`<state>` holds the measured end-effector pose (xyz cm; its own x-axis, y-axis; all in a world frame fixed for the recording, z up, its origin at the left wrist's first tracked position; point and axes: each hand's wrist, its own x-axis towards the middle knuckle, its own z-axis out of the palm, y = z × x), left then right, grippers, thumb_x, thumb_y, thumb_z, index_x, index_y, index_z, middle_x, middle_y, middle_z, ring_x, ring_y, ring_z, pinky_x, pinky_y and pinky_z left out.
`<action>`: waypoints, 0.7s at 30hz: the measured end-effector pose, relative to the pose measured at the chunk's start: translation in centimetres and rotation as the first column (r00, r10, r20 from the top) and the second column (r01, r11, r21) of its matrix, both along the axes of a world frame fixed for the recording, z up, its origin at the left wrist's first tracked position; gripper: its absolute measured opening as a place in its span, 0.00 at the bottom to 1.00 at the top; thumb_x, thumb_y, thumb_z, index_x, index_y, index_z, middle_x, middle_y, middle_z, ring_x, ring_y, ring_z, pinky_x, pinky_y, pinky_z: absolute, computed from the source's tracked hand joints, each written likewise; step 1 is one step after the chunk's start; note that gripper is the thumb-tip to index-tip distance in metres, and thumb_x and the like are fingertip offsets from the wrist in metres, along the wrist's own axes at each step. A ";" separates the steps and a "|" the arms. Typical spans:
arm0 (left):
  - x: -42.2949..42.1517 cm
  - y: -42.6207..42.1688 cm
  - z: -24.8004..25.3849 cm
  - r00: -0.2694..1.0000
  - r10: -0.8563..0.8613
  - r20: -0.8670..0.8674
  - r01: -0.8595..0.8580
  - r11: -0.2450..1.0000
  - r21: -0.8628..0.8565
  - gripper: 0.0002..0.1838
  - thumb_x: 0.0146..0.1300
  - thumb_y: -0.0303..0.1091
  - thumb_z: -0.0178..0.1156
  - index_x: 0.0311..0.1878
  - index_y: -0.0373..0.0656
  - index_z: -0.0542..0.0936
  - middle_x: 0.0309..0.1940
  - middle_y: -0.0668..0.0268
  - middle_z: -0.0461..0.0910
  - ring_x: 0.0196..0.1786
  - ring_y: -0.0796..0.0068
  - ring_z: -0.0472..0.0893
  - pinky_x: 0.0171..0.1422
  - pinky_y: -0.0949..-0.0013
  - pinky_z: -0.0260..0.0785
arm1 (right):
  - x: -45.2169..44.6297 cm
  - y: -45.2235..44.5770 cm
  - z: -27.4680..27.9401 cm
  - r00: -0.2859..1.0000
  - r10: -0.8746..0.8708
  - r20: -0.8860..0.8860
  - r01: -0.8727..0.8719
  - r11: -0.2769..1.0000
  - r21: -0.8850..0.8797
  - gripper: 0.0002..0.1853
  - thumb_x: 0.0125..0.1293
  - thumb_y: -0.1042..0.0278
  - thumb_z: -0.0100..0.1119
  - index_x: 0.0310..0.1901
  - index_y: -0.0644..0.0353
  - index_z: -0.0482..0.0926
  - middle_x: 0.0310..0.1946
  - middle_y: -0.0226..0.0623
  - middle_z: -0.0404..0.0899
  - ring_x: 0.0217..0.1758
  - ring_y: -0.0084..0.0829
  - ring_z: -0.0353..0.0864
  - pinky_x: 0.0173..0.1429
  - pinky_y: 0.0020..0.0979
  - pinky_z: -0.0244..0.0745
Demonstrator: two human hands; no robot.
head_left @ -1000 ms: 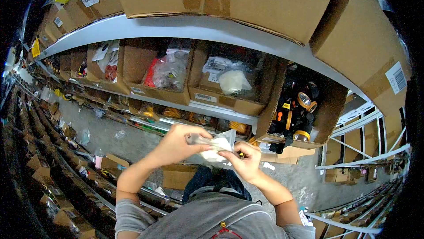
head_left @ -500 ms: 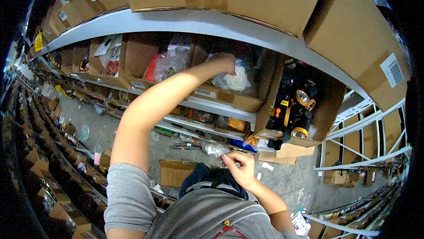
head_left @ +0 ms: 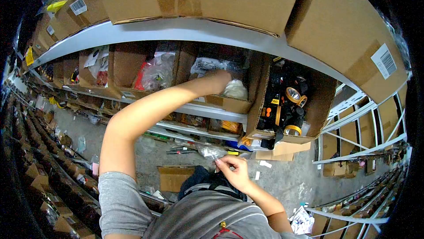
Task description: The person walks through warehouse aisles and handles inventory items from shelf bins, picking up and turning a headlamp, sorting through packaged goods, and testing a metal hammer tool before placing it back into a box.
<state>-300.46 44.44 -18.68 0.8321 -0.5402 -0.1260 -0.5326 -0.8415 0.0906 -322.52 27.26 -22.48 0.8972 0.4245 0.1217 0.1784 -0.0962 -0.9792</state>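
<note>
My left hand is inside an open cardboard box on the shelf, right beside a white bundle in clear plastic. Its fingers are blurred and mostly turned from view, so their grip is hidden. Behind it in the same box lies a clear bag with grey-and-white printing. Lower down, in front of my body, my right hand is closed, thumb and fingers pinching a small clear plastic bag.
To the right, an open box holds black headlamps with gold rims. Left of my hand, another bin holds clear bags. A white shelf beam runs above, with cardboard boxes over it. A cardboard piece lies on the floor.
My left hand has drawn back a little toward the box's front edge, uncovering the printed bag behind it. My right hand still pinches the clear bag. The whole view has shifted slightly.
</note>
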 end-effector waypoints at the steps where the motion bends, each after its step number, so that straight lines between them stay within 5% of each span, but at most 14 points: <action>1: -0.2 -0.2 0.5 1.000 0.001 0.000 -0.001 1.000 -0.002 0.10 0.43 0.20 0.54 0.33 0.34 0.77 0.32 0.49 0.77 0.34 0.54 0.77 0.39 0.60 0.70 | -0.1 0.2 -0.2 1.000 0.013 -0.003 -0.013 1.000 -0.005 0.07 0.56 0.69 0.56 0.27 0.64 0.78 0.17 0.29 0.75 0.18 0.13 0.67 0.22 0.18 0.61; 3: -0.8 -0.4 1.6 0.960 -0.246 0.131 0.266 0.949 -0.167 0.10 0.45 0.20 0.53 0.34 0.34 0.77 0.31 0.48 0.76 0.35 0.52 0.77 0.40 0.58 0.70 | -0.3 0.5 -0.5 1.000 0.028 -0.007 -0.028 1.000 -0.011 0.07 0.56 0.68 0.56 0.27 0.64 0.78 0.17 0.28 0.75 0.17 0.12 0.66 0.21 0.18 0.60; 4: -0.9 -0.4 2.4 0.961 -0.244 0.133 0.265 0.949 -0.169 0.10 0.45 0.20 0.53 0.34 0.34 0.77 0.31 0.48 0.76 0.35 0.52 0.77 0.40 0.58 0.70 | -0.3 0.6 -0.6 1.000 0.030 0.004 -0.030 0.999 -0.012 0.07 0.56 0.68 0.56 0.27 0.63 0.78 0.16 0.28 0.75 0.16 0.13 0.65 0.20 0.18 0.60; 6: -0.9 -0.4 4.2 0.991 0.075 -0.114 -0.096 0.977 -0.190 0.10 0.46 0.22 0.52 0.34 0.33 0.76 0.36 0.46 0.75 0.40 0.52 0.76 0.44 0.58 0.68 | -0.5 0.5 -0.4 1.000 0.011 -0.025 -0.012 0.999 -0.048 0.07 0.56 0.68 0.57 0.27 0.62 0.78 0.15 0.28 0.73 0.15 0.13 0.63 0.20 0.18 0.58; 8: 0.1 0.5 6.3 0.975 0.189 -0.113 -0.204 0.970 -0.135 0.13 0.51 0.28 0.49 0.38 0.32 0.74 0.41 0.46 0.73 0.45 0.54 0.74 0.49 0.58 0.64 | -0.6 0.3 -0.2 0.999 -0.008 -0.033 0.007 0.999 -0.039 0.07 0.56 0.68 0.57 0.26 0.62 0.78 0.14 0.28 0.73 0.15 0.13 0.63 0.20 0.19 0.58; 12: -0.8 5.1 9.0 0.997 -0.015 0.073 0.032 0.970 -0.241 0.20 0.59 0.37 0.42 0.51 0.36 0.67 0.45 0.51 0.72 0.50 0.56 0.72 0.54 0.60 0.61 | -0.6 -0.5 -1.1 0.998 -0.053 -0.028 0.051 0.997 -0.066 0.08 0.57 0.68 0.56 0.27 0.63 0.78 0.15 0.29 0.74 0.16 0.13 0.65 0.21 0.18 0.60; 14: -7.8 3.9 13.0 0.944 0.328 0.023 -0.278 0.832 -0.480 0.20 0.60 0.39 0.44 0.50 0.36 0.70 0.48 0.54 0.72 0.50 0.61 0.72 0.57 0.65 0.59 | -0.7 -0.7 -0.3 0.995 -0.064 -0.078 0.060 0.997 -0.051 0.08 0.57 0.68 0.56 0.27 0.63 0.78 0.16 0.29 0.75 0.17 0.13 0.67 0.22 0.18 0.61; 16: -11.5 5.5 12.7 0.966 0.242 0.087 -0.101 0.666 -0.739 0.17 0.60 0.34 0.46 0.48 0.34 0.71 0.44 0.55 0.75 0.47 0.64 0.74 0.54 0.69 0.62 | -0.7 -0.9 -0.7 0.979 -0.089 -0.185 0.084 0.996 -0.035 0.08 0.56 0.69 0.57 0.27 0.65 0.78 0.17 0.31 0.76 0.20 0.15 0.71 0.25 0.18 0.65; 18: -16.3 6.9 11.9 0.920 0.365 0.141 -0.102 0.572 -0.814 0.14 0.59 0.29 0.47 0.46 0.33 0.73 0.38 0.57 0.77 0.44 0.70 0.75 0.51 0.71 0.64 | -0.6 -1.1 -1.2 0.982 -0.112 -0.155 0.104 0.993 -0.059 0.08 0.56 0.69 0.57 0.27 0.65 0.78 0.17 0.31 0.76 0.20 0.15 0.71 0.25 0.18 0.65; 21: -22.1 8.7 7.8 0.832 0.551 -0.062 -0.233 0.246 -0.941 0.14 0.61 0.29 0.46 0.47 0.35 0.73 0.37 0.59 0.78 0.41 0.73 0.76 0.48 0.71 0.66 | -0.2 -1.3 -2.2 0.980 -0.147 -0.131 0.127 0.980 -0.151 0.07 0.55 0.70 0.57 0.26 0.66 0.77 0.17 0.31 0.75 0.19 0.16 0.69 0.25 0.20 0.64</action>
<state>-322.55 53.15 -10.91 0.8816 0.2251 0.4148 -0.2929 -0.4281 0.8549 -322.73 25.99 -24.68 0.9518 0.3002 -0.0627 0.0149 -0.2494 -0.9683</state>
